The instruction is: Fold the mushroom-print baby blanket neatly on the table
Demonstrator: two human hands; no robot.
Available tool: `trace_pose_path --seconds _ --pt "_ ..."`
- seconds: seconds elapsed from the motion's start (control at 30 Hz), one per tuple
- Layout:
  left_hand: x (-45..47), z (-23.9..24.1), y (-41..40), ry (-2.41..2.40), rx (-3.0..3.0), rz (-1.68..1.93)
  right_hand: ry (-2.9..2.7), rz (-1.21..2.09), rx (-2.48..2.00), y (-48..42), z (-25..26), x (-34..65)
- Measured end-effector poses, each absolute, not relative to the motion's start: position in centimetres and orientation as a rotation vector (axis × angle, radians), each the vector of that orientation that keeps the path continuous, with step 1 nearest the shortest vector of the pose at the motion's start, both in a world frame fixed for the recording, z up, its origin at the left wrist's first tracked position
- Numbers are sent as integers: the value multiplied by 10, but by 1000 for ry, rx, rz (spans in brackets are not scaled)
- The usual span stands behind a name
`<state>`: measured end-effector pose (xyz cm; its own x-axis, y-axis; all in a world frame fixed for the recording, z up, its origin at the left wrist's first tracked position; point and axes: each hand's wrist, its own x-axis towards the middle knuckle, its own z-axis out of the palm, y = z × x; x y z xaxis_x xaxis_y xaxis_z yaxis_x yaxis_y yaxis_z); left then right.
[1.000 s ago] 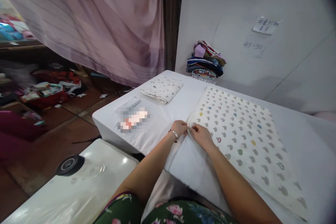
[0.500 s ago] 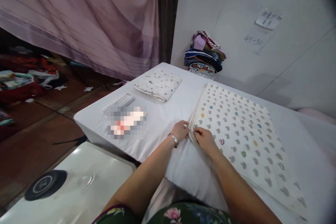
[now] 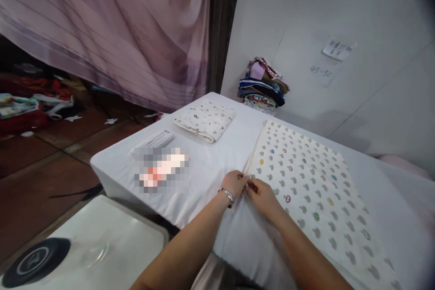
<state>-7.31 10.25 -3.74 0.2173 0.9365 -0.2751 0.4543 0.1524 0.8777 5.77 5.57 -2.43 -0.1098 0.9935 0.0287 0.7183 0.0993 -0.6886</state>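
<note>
A folded cream cloth [image 3: 306, 186] with grey and a few coloured animal-like prints lies flat on the white-covered table. At its near left corner, my left hand [image 3: 235, 183], with a bracelet at the wrist, closes its fingers on the layered edge. Close beside it, almost touching, my right hand [image 3: 262, 194] pinches the same corner between thumb and fingers. The fingertips partly hide the corner. Further back to the left rests a smaller folded cloth [image 3: 205, 120] with small dark prints.
On the white table [image 3: 217, 158] lie a pale rolled or folded item [image 3: 152, 141] and a pixelated object [image 3: 162, 168]. A white lidded surface [image 3: 112, 240] with a dark round disc [image 3: 37, 263] stands at the lower left. Folded clothes [image 3: 261, 84] are stacked by the wall; a pink curtain [image 3: 136, 27] hangs left.
The view has tilted up slightly, so things sit lower in the picture. Both hands stay at the cloth's corner; its left edge looks flatter and less bunched than before.
</note>
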Motion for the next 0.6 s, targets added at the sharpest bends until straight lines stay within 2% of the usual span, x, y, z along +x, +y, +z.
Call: trace_pose_path --seconds 0.1,0.3,0.43,0.6 --pt "-71 -37 101 1466 1510 582 -1829 840 -1735 74 -19 77" --pt "-66 -38 94 1503 1630 681 -1684 694 -2124 160 -7 108" --pt "-63 -41 91 1464 1721 727 -1627 759 -2209 204 -10 108" --pt "-64 -42 90 1447 1725 729 -1544 946 -2244 215 -14 108"
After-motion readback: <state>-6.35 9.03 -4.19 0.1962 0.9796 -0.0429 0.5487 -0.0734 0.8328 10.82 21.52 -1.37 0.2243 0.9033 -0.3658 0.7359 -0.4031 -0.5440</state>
